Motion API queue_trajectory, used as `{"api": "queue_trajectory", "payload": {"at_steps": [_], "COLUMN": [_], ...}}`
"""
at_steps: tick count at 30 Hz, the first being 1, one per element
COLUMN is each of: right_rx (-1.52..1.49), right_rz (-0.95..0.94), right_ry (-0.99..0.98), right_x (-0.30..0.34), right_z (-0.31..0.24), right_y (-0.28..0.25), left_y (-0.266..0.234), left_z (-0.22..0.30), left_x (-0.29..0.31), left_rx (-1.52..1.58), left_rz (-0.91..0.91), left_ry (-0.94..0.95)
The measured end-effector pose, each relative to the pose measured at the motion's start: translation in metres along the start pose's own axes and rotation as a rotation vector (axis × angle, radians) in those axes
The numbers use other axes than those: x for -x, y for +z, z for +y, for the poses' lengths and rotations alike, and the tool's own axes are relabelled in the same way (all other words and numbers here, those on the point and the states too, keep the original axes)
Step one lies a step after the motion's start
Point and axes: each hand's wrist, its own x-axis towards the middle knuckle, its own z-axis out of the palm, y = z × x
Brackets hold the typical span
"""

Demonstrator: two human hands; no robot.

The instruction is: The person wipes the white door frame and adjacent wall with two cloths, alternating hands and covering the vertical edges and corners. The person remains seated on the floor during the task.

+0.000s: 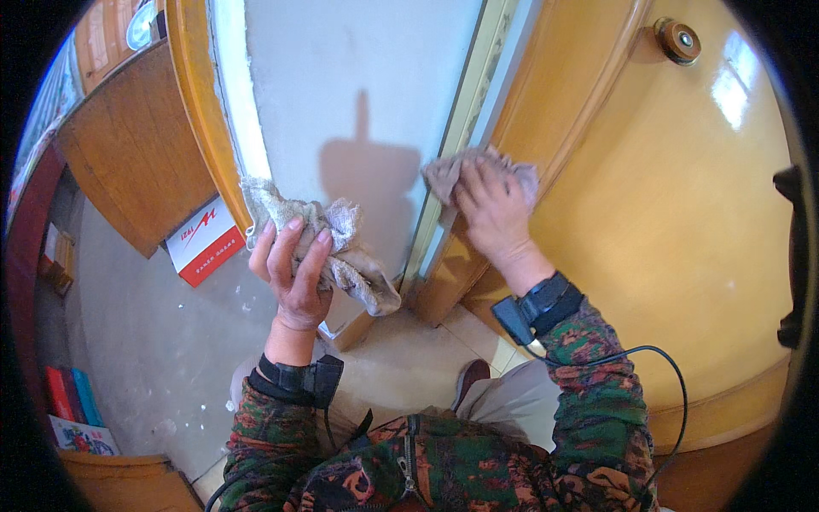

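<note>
My left hand is wrapped around a crumpled pale grey cloth, held up beside the end of a white wall. The cloth's upper left edge overlaps the orange wooden trim in view. With fingers bent over it, my right hand presses a brownish-grey cloth against the wooden door frame and the pale strip next to it. Part of each cloth is hidden behind my fingers. Black bands with small devices sit on both wrists.
A glossy yellow-brown door with a round knob fills the right side. At left, a white and red box lies on the grey floor by a wooden panel. Books are at the lower left. A cable loops beside my right arm.
</note>
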Motion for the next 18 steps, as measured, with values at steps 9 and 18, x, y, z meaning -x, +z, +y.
{"api": "queue_trajectory", "payload": {"at_steps": [9, 18], "right_rx": [-0.136, -0.546], "right_rz": [-0.472, -0.768], "right_ry": [-0.144, -0.142], "right_x": [0.108, 0.21], "right_z": [-0.087, -0.156], "right_y": [0.079, 0.151], "left_y": [0.003, -0.003], "left_z": [-0.004, -0.016], "left_x": [0.003, 0.013], "left_rx": [-0.008, -0.123], "left_rz": [0.002, -0.088], "left_ry": [0.04, 0.14]}}
